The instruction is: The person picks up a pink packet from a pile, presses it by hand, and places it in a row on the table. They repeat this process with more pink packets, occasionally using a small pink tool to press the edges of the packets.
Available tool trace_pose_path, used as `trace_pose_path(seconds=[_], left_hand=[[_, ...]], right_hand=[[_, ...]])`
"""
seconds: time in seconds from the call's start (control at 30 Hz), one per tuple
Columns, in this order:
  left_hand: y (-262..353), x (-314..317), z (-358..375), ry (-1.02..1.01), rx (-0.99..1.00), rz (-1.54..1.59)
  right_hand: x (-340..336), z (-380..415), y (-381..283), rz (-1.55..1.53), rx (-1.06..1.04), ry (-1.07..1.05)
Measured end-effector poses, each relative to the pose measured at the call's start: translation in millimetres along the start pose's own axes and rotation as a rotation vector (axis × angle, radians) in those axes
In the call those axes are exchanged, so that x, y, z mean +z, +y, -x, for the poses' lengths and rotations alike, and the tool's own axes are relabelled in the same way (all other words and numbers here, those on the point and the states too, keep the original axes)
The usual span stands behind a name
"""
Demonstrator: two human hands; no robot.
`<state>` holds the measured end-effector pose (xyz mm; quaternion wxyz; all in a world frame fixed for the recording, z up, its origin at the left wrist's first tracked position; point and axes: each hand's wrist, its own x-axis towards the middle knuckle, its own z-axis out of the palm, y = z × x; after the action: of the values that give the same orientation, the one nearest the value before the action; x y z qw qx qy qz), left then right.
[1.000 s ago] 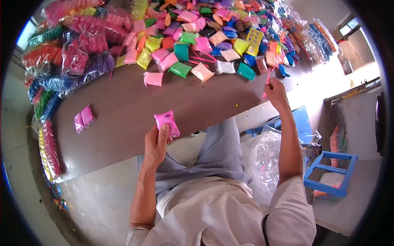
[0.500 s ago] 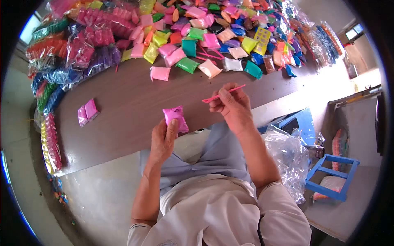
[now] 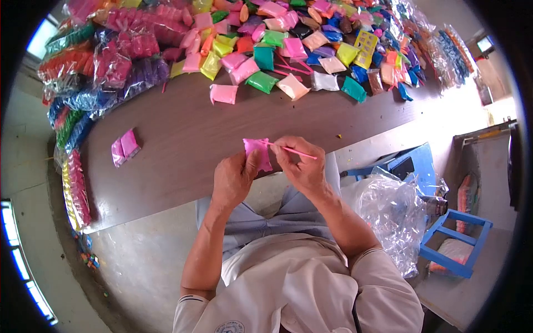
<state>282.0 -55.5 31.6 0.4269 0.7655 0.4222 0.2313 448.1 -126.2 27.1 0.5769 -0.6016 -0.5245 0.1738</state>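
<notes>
My left hand [image 3: 236, 176] is closed on a small pink packet [image 3: 257, 149], thumb across its front, near the table's front edge. In my right hand [image 3: 300, 164] is a thin pink plastic stick [image 3: 297, 151], pinched between thumb and fingers. The stick's far end meets the upper right corner of the packet. To the left on the brown table [image 3: 172, 150] lies a pair of pink-purple packets [image 3: 125, 148] side by side.
A large heap of coloured packets [image 3: 261, 82] covers the table's back, with bundled clear bags [image 3: 114, 64] at left. A yellow mould-like piece [image 3: 366, 49] lies among them. Right of my lap are clear plastic wrap [image 3: 388, 216] and a blue frame [image 3: 455, 241].
My right hand has come down and left with the pink stick, so its end now reaches the packet. My left hand has shifted right with the packet.
</notes>
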Motion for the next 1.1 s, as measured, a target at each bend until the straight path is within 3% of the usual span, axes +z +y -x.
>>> trace_pose_path(seconds=[0.07,0.17,0.2,0.27,0.33,0.4,0.43,0.57,0.67,0.73,0.8,0.9,0.97,1.1], left_hand=[[1,1,-1,-0.002,0.003,-0.028],[1,-1,0,-0.011,0.027,-0.097],[3,-2,1,-0.008,0.021,-0.058],[4,-1,-1,-0.003,0.019,-0.023],[2,0,1,-0.041,-0.034,-0.006],[7,2,-2,-0.014,0.03,-0.118],[9,3,-2,0.012,0.091,-0.226],[7,5,3,0.008,0.023,-0.25],[10,9,-2,0.04,0.068,-0.24],[9,13,-5,0.126,0.152,-0.296],[10,10,-2,0.088,0.114,-0.291],[11,12,-2,0.07,0.103,-0.312],[12,13,-2,0.095,0.121,-0.336],[15,11,2,0.06,0.081,-0.335]], right_hand=[[-2,-2,7,0.127,-0.253,-0.075],[-5,-7,30,0.319,-0.352,-0.047],[-5,-6,25,0.319,-0.345,-0.042],[-7,-8,11,0.118,-0.029,0.042],[-8,-6,2,0.102,-0.033,0.027],[0,-6,6,0.156,-0.287,-0.038],[2,-7,16,0.251,-0.313,-0.053],[-8,-4,-1,0.142,-0.161,0.076],[-3,2,23,0.159,-0.225,-0.053],[-10,-1,16,0.181,-0.178,-0.014],[-10,1,11,0.192,-0.119,0.018],[-9,1,11,0.114,-0.219,-0.068],[-11,-4,15,0.181,-0.1,0.022],[-9,6,6,0.134,-0.241,-0.103]])
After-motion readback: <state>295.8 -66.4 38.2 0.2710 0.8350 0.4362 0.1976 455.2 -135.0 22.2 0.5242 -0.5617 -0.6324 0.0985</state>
